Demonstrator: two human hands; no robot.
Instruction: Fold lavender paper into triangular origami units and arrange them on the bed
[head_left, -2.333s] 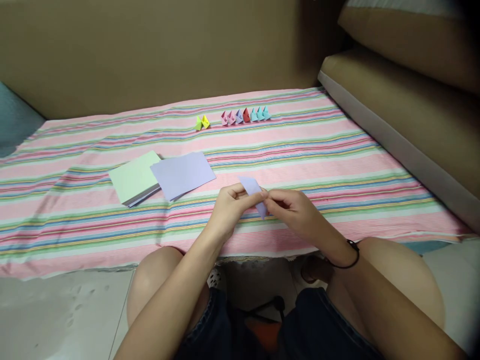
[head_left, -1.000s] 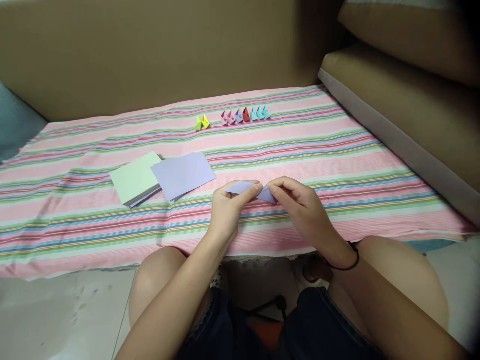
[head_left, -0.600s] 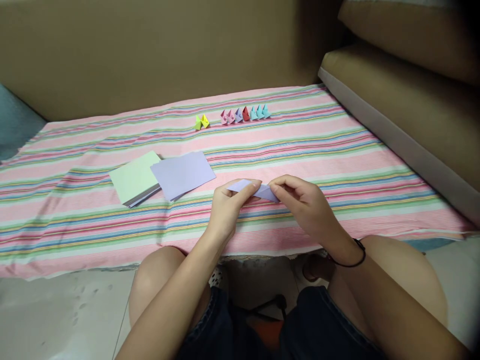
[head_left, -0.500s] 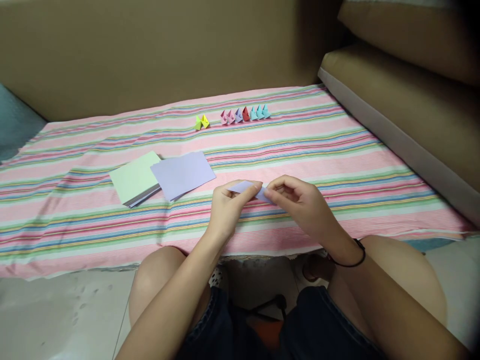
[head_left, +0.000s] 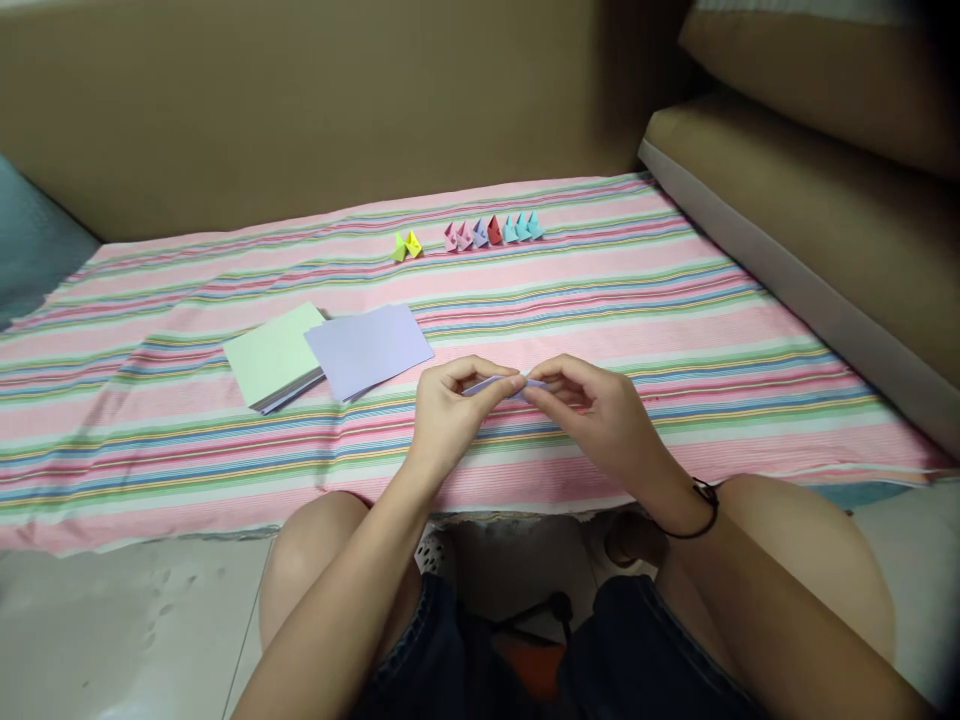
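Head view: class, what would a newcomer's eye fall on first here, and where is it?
Likely the striped cloth, spread across the view. Toward its back, seven small folded papers in pink, purple, red and blue form a row. Nearer, the left hand and right hand hold a purple paper.

Stacked brown cushions (head_left: 817,220) stand beside a striped cloth (head_left: 630,300).

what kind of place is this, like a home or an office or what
Probably a home living room, on a sofa: a striped cloth covers what looks like the seat, a brown backrest rises behind it, and thick brown cushions sit at the right.
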